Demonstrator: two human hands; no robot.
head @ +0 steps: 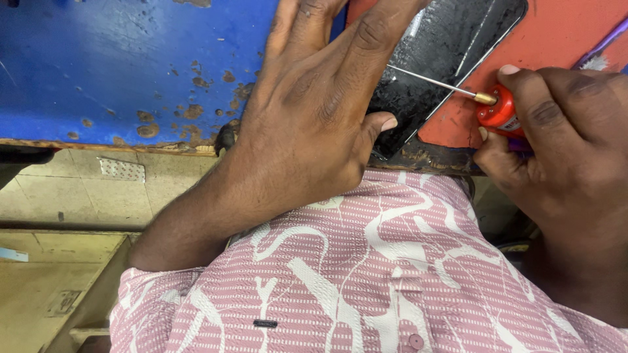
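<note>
On the worktop (pixel 98 72), my left hand (pixel 307 111) lies flat, fingers spread, pressing a black phone (pixel 451 46). My right hand (pixel 556 137) is closed around a red screwdriver (pixel 498 111); its thin shaft points up-left across the phone, which seems to slant toward upper right on a red mat (pixel 562 39).

I look down on a blue-painted tabletop (pixel 118 65), its paint chipped and rust-spotted toward the worn front edge. A red mat (pixel 562 39) covers its right part. Below the edge I see a floor of pale beige tiles (pixel 78 196) and a light wooden shelf (pixel 59 287). The light is even and soft.
</note>
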